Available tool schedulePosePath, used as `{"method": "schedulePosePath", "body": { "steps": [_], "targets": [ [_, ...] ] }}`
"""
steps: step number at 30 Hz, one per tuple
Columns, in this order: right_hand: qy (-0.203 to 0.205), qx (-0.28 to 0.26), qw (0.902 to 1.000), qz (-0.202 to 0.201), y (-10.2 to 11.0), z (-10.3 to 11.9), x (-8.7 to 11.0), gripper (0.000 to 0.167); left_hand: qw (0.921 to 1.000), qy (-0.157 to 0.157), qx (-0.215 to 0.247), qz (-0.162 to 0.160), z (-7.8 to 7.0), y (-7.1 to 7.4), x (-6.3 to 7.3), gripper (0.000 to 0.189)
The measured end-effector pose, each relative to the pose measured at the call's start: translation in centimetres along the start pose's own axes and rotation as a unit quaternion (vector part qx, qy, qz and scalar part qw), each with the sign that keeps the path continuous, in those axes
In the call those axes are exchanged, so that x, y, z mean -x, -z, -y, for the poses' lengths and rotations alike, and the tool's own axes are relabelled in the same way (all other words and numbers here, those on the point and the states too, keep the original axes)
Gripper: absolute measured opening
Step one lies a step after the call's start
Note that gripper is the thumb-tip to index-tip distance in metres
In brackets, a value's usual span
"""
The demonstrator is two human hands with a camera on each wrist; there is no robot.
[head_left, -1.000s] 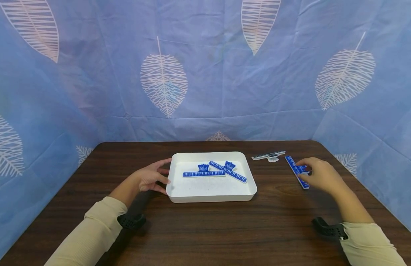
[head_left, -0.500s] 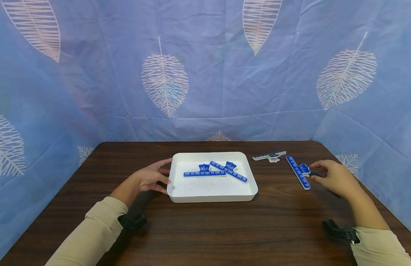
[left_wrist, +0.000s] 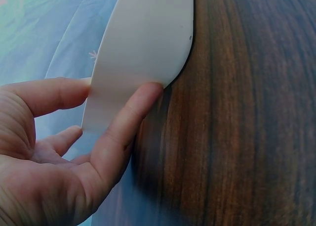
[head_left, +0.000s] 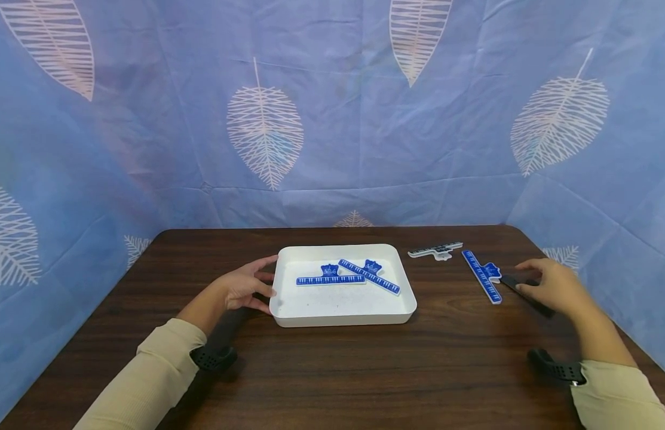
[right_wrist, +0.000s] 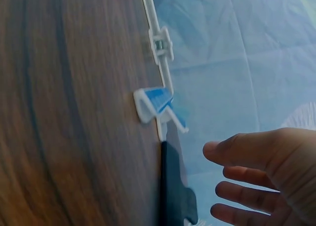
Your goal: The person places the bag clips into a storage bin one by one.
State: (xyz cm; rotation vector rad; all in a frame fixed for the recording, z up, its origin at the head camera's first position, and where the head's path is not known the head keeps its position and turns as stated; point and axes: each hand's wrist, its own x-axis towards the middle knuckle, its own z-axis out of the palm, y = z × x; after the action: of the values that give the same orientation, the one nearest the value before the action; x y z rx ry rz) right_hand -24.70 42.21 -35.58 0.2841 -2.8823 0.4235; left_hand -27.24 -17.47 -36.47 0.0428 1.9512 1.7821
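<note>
My left hand [head_left: 245, 285] touches the left side of a white tray [head_left: 343, 321], its fingertips on the outer wall and rim. In the tray lie two blue clips with a piano-key pattern, one straight clip [head_left: 316, 280] and one slanted clip [head_left: 383, 283]; their ends meet. At the right, my right hand [head_left: 554, 286] hovers with parted fingers over a long black piece [head_left: 533, 300], seen in the right wrist view as a black clip-like shape [right_wrist: 172, 186] with a side tab. Nothing is between those fingers. A third blue clip [head_left: 481, 278] lies just left of it.
A black-and-white piano-key clip [head_left: 435, 250] lies behind, between the tray and the blue clip on the table. The dark wooden table [head_left: 375, 376] ends at a blue leaf-print cloth [head_left: 332, 131] hung behind and at the sides.
My right hand has let go of the blue clip on the table and moved right, uncovering the black piece. The left hand and the tray stay where they were.
</note>
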Motion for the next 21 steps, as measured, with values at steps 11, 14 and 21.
{"method": "schedulePosePath", "body": {
  "steps": [11,14,21],
  "targets": [
    [-0.016,0.006,0.9996,0.023,-0.9,-2.1,-0.3,0.045,0.9999,0.008,-0.008,-0.002,-0.1,0.0,0.2,0.094],
    [-0.022,0.009,0.999,0.039,-1.3,-2.2,-0.5,0.05,0.9999,0.008,-0.006,-0.002,-0.2,0.1,0.3,0.094],
    [-0.028,0.011,0.9978,0.059,-1.5,-2.4,-0.7,0.051,0.9999,0.01,-0.006,0.001,-0.3,-0.1,0.2,0.094]
  ]
}}
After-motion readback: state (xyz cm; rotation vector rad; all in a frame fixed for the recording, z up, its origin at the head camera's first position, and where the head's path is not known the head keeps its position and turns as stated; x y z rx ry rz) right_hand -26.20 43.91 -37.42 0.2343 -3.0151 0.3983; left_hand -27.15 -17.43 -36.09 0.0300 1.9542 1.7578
